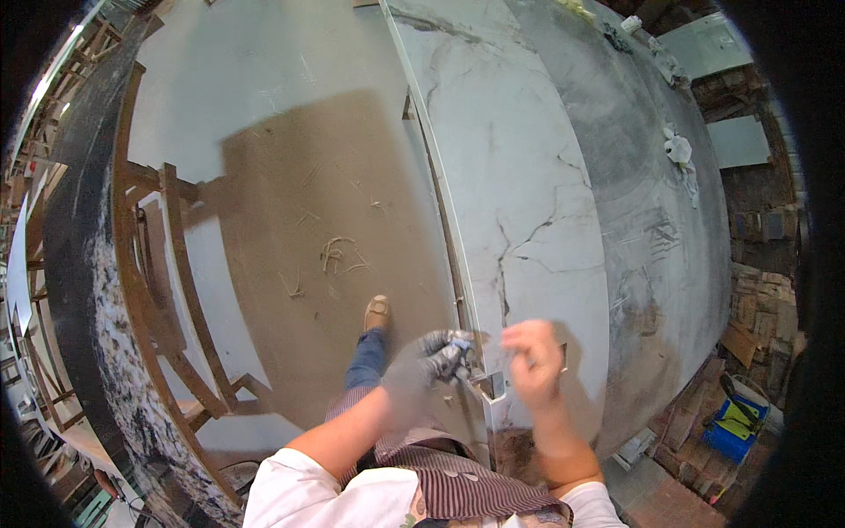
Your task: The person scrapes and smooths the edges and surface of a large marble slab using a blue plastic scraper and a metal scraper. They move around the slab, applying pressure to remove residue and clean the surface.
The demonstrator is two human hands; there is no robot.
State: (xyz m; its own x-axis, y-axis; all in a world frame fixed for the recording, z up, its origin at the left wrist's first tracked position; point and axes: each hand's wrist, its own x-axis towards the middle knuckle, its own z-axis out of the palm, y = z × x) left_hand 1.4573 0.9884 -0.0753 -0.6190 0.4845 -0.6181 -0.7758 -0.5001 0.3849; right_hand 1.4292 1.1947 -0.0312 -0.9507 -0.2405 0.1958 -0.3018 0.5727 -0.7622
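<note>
A white marble-look slab (537, 176) with dark veins lies before me, its long edge running away from my body. By that edge, my left hand (427, 363) wears a dark grey glove, its fingers closed round a small light-blue thing (460, 341) that I cannot make out further. Bare, my right hand (534, 359) is over the slab, fingers curled in with thumb and fingertips together; whatever they pinch is too small to tell. Just below my left hand, the slab has a squared notch (493, 387) at its edge. Part of a second opening (563, 356) shows beside my right hand.
Beyond the slab stretches a dusty grey surface (651, 238) with crumpled white plastic (678, 148). To the left are a brown-stained floor (308, 194), a wooden frame (180, 264) and a black-and-white stone slab (110, 308). A blue container (735, 431) sits at the lower right.
</note>
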